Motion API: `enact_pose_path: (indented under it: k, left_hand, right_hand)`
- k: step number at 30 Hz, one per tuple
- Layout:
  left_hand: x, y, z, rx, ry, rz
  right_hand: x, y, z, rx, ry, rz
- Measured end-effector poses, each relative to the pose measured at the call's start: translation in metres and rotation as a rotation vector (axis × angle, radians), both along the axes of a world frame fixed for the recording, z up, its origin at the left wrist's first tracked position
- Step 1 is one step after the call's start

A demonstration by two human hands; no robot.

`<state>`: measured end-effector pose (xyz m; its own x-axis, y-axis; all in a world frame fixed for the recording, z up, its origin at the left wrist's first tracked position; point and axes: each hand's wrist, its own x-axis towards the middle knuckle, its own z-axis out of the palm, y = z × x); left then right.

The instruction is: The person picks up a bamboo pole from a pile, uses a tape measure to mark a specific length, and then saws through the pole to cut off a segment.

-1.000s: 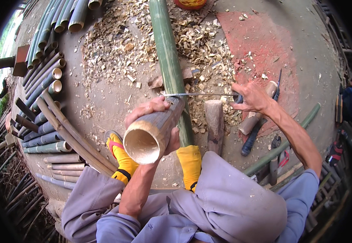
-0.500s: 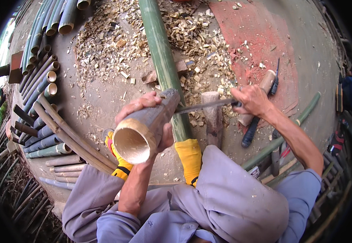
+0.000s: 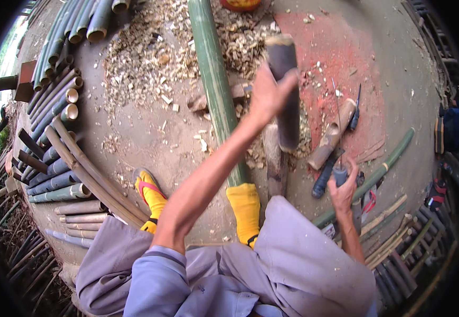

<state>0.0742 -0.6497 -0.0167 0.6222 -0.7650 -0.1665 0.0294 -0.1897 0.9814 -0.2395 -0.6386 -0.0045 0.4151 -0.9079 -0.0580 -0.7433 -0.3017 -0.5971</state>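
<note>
Left hand (image 3: 265, 95) has its grip wrapped tight round a short dark bamboo section (image 3: 285, 90), held up at 12 o'clock over the chopping block (image 3: 275, 158). Right hand (image 3: 344, 186) is closed on a knife handle (image 3: 339, 173) down at 3 o'clock. Plenty of chips (image 3: 145, 63) already on the floor, so I'd say cutting's well underway. Long green pole (image 3: 216, 90) crowds the left; stacked poles (image 3: 55, 105) at 9 o'clock. Open floor toward 1 o'clock.

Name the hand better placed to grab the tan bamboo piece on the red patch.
Right, probably: the right hand is beside the tan bamboo piece, though gripping a tool handle; the left hand holds a dark bamboo section.
</note>
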Motion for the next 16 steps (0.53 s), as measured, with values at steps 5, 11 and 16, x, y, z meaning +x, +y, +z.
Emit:
enact_pose_path:
  k: [5, 11, 16]
  left_hand:
    - [-0.089, 0.064, -0.021, 0.047, 0.185, -0.519]
    - [-0.1, 0.132, -0.018, 0.099, 0.518, -0.163]
    - [-0.026, 0.168, -0.037, 0.229, 0.209, -0.27]
  right_hand:
    - [0.041, 0.046, -0.003, 0.148, -0.276, -0.217]
    - [0.061, 0.072, -0.01, 0.236, -0.328, -0.043]
    - [0.069, 0.106, -0.066, 0.382, 0.316, 0.135]
